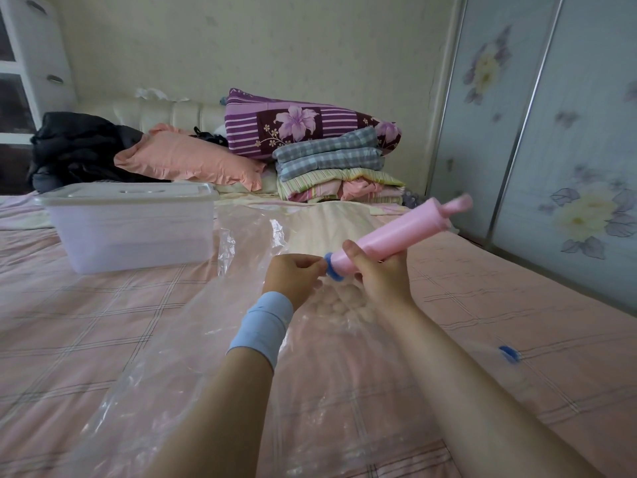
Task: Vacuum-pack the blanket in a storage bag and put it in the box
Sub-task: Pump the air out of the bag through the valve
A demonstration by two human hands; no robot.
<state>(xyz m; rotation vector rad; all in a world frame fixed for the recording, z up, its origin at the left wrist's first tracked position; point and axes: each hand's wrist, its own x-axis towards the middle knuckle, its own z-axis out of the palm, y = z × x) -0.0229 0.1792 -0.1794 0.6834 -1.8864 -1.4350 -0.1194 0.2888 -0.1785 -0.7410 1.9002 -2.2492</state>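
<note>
The blanket (339,220) is cream and fluffy. It sits inside the clear storage bag (193,357), which lies flat and crinkled down the middle of the bed, from the near edge to the folded bedding. The blanket fills the far half of the bag and shows as soft lumps just under the hands.

Above the bag, the right hand (377,276) has its fingers wrapped round the barrel of a pink pump (403,232), which tilts up and away to the right; its far handle is blurred. The left hand (293,274), with a pale blue wristband (265,326) below it, pinches the blue ring (332,267) at the pump's near end between fingers and thumb.

A small blue round piece (509,353) lies near right, blurred, and I can't tell whether it sits on the bag or on the sheet.

The pink checked sheet (69,322) covers the bed. The clear plastic box (131,232) stands on it to the left of the bag, with its lid (127,193) on.

At the far end:
- a peach pillow (186,157)
- black clothes (76,146) heaped to the left
- a purple flowered quilt (303,125) resting on folded grey checked bedding (331,153)
- a padded headboard (165,113) behind them

White drawers (31,63) stand far left. Flower-printed sliding doors (568,132) run along the right.
</note>
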